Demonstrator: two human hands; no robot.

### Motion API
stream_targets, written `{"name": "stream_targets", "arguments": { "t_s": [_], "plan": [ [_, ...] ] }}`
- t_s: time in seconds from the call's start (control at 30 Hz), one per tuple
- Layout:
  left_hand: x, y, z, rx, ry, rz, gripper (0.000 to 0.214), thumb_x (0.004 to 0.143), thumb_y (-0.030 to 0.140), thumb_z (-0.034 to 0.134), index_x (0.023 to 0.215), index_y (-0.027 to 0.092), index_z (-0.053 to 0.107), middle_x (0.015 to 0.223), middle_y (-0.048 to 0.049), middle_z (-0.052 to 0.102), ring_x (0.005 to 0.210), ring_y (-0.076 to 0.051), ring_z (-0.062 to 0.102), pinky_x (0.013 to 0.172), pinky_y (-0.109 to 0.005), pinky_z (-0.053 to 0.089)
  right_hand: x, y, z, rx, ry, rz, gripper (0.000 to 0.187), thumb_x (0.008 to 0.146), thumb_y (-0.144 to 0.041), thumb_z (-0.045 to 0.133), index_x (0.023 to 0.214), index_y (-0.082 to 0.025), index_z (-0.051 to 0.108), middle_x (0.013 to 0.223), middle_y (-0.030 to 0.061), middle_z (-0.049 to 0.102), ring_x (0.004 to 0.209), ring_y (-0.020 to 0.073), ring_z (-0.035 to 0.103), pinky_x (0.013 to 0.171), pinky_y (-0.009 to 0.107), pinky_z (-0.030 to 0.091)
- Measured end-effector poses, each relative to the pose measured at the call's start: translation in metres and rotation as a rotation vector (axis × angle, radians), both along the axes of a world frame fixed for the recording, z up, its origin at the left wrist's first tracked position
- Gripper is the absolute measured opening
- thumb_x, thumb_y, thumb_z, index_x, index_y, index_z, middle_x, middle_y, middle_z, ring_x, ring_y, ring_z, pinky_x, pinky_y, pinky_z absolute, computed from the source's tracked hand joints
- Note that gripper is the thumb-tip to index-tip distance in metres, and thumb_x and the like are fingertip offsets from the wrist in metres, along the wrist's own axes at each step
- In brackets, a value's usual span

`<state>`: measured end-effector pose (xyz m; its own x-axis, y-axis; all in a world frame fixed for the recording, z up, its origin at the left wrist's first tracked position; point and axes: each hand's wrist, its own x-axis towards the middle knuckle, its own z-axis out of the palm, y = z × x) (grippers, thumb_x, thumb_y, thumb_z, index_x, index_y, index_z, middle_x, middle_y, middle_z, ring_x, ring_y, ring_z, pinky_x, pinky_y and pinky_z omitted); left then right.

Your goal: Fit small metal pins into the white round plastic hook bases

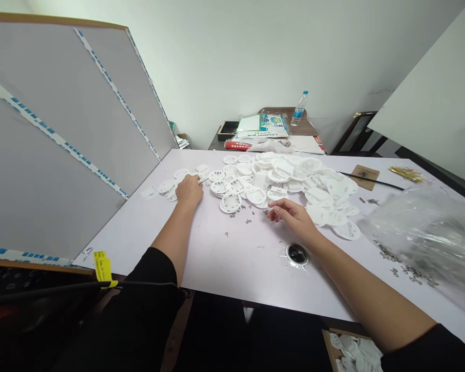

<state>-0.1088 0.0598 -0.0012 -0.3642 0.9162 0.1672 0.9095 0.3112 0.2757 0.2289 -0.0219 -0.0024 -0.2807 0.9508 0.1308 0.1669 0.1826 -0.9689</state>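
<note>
My left hand [189, 190] is closed over the left end of a spread of white round plastic discs [218, 187]. A thin light edge shows at its fingertips, but what it grips is hidden. My right hand [290, 214] hovers at the near edge of the main pile of white discs [290, 173], its fingers loosely curled and apart. Small metal clips [248, 221] lie on the table in front of the pile. One is right by the right fingertips; I see none held.
A grey panel [62, 139] stands along the white table's [225, 268] left edge. A clear plastic bag [426, 237] and scattered metal pieces [414, 274] are on the right. A round cable hole [296, 254] is near the front. Below sits a box of white parts [354, 354].
</note>
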Motion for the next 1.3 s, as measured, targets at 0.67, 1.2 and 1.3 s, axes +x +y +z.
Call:
{"name": "stream_targets", "arguments": {
  "t_s": [0.67, 1.2, 1.3],
  "plan": [
    [-0.003, 0.002, -0.001, 0.015, -0.043, 0.053, 0.023, 0.091, 0.034, 0.054, 0.111, 0.027, 0.062, 0.101, -0.0119, 0.069, 0.097, -0.034, 0.064, 0.075, -0.039, 0.044, 0.001, 0.0, 0.002, 0.012, -0.022, 0.005, 0.033, 0.094, -0.049, 0.061, 0.101, -0.017, 0.066, 0.086, 0.0063, 0.069, 0.079, 0.017, 0.061, 0.078, 0.034, 0.048],
    [0.108, -0.061, 0.009, 0.582, -0.44, -1.306, 0.026, 0.089, 0.012, 0.055, 0.109, 0.018, 0.07, 0.086, -0.0029, 0.07, 0.073, -0.01, 0.063, 0.063, -0.021, 0.046, -0.01, -0.004, 0.006, -0.262, 0.411, 0.162, 0.065, 0.089, -0.057, 0.061, 0.142, -0.026, 0.04, 0.096, 0.0053, 0.069, 0.086, 0.0223, 0.07, 0.071, 0.036, 0.056],
    [0.113, -0.064, 0.009, 0.412, -0.492, -1.272, 0.034, 0.088, 0.012, 0.055, 0.118, 0.02, 0.069, 0.095, -0.0032, 0.07, 0.075, -0.01, 0.061, 0.068, -0.023, 0.047, -0.007, 0.0, 0.007, -0.178, 0.288, -0.048, 0.051, 0.083, -0.035, 0.072, 0.129, -0.024, 0.052, 0.081, -0.0008, 0.064, 0.07, 0.0164, 0.066, 0.067, 0.032, 0.056]
  ]
}}
